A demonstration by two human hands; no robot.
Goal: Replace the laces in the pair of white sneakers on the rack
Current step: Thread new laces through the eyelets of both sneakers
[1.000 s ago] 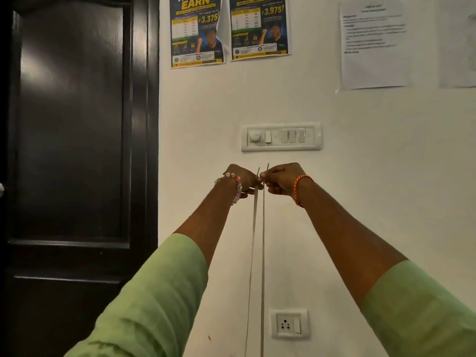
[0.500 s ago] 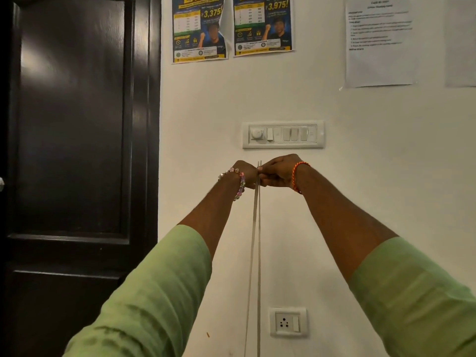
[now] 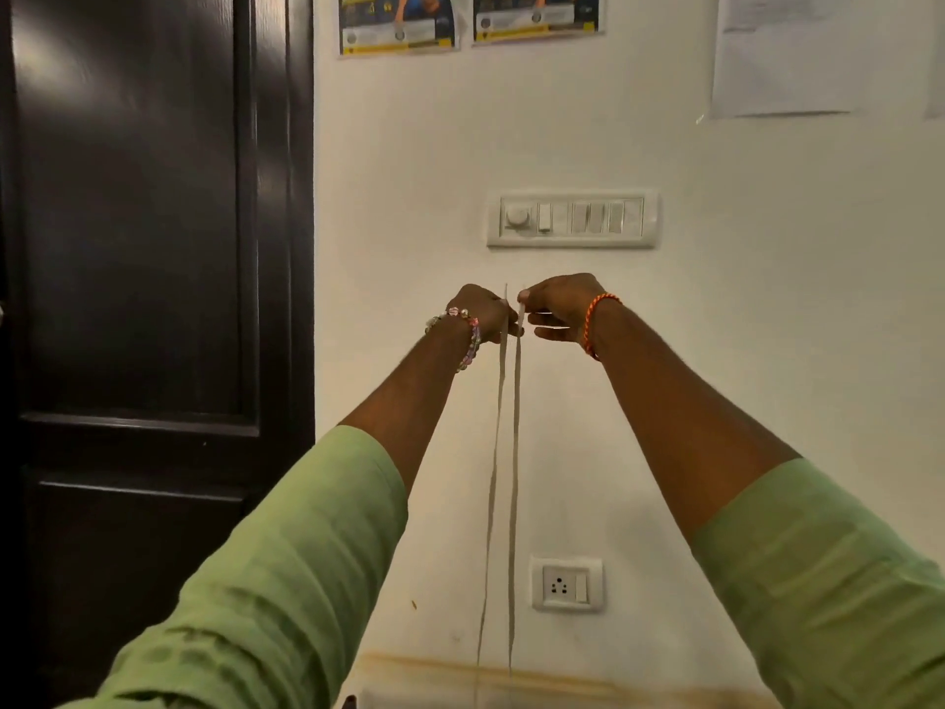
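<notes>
White lace point(image 3: 503, 452) held up in front of wall point(image 3: 716, 350), two strands hanging straight down, side by side. Left hand point(image 3: 483, 314) pinches left strand's top; right hand point(image 3: 560, 307) pinches the right one. Hands nearly touching, below the switch panel point(image 3: 571, 219).

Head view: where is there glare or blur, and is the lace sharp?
Head view: soft glare on the dark door; poster print is blurred; the pale lace shows clearly but faintly against the wall, pinched by left hand and right hand.
</notes>
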